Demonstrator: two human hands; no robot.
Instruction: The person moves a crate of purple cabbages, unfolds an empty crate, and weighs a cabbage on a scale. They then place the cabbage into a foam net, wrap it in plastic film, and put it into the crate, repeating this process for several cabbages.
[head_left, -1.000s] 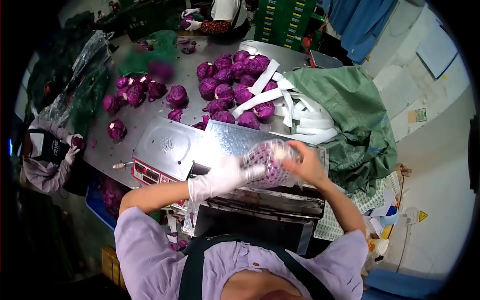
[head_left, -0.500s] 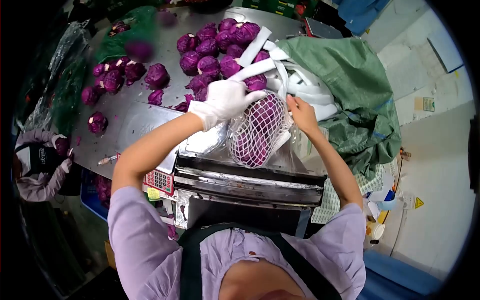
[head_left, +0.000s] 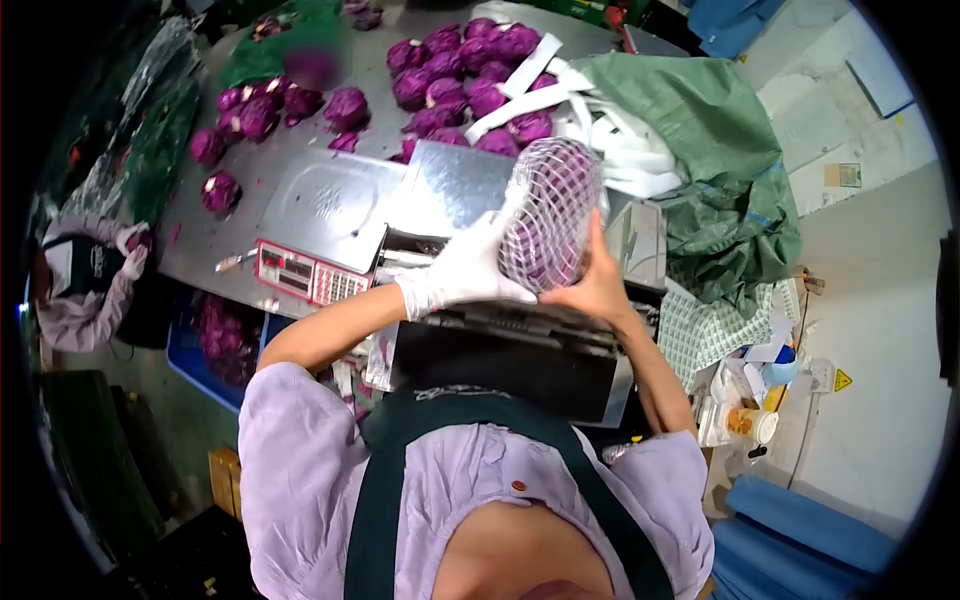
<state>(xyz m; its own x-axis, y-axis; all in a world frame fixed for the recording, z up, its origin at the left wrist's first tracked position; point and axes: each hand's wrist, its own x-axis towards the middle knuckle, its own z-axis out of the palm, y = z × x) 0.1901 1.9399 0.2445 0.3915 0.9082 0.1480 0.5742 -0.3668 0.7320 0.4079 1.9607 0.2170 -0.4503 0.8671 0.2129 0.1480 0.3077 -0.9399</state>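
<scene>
A purple cabbage bundle in a white foam net is held between my two hands, upright above the black-edged sealing machine. My left hand, in a white glove, grips its lower left side. Bare and ungloved, my right hand wraps round its lower right side. Behind the bundle lie a shiny metal plate and a heap of purple cabbages. White foam strips lie to the right of the cabbages.
A scale with a red keypad stands at the left. A green sack lies at the right. More cabbages sit on the metal table. A co-worker holds a cabbage at the far left, beside a blue crate.
The netted bundle has been lifted and moved right and up off the machine. My gloved left hand has moved from its top to its lower left side; my right hand now grips its lower right.
</scene>
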